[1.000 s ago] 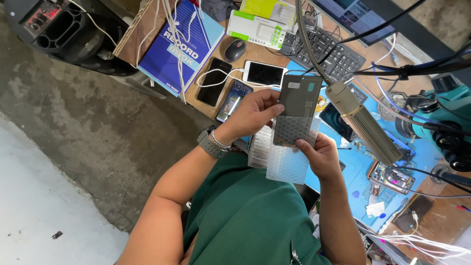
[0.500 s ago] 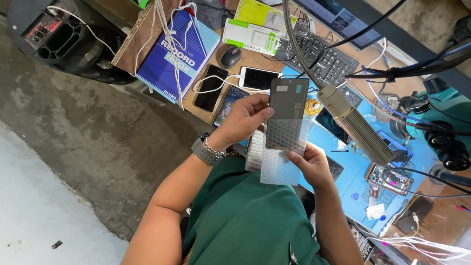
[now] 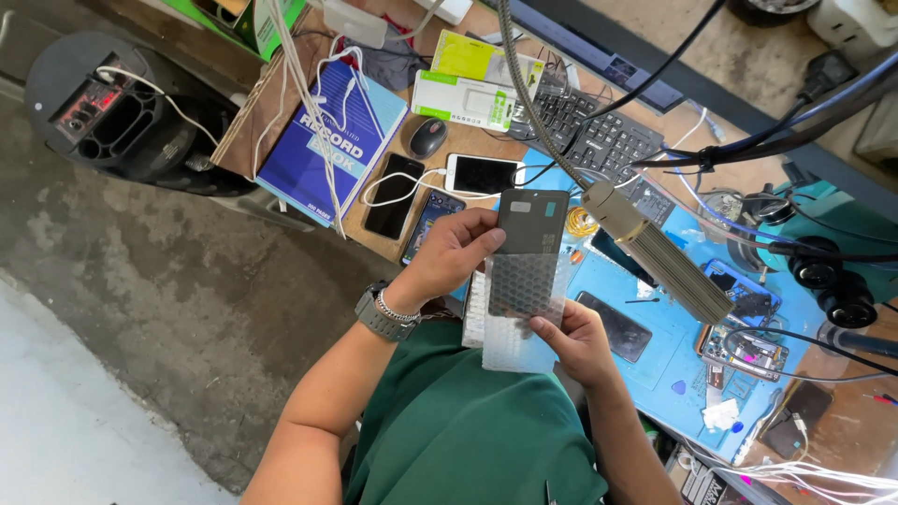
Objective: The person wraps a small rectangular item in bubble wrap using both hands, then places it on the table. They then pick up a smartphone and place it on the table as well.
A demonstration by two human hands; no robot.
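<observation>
Both hands, left hand and right hand, are pinching closed on the dark rectangular phone panel above the black keyboard's near edge.

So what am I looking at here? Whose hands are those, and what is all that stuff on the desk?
There is no machine here. A person in a green shirt wears a camera on the head, so you look down from above at that person's own arms. The left hand, with a watch on its wrist, and the right hand hold up a dark flat panel together with a clear bubble pouch. The fingers grip the edges. Below is a cluttered workbench. On it lie a blue book, a computer mouse, a black keyboard, and several phones, one with a white cable. To the right is a blue mat with an opened phone and small parts. A ribbed lamp on a bendy neck hangs over it.
</observation>
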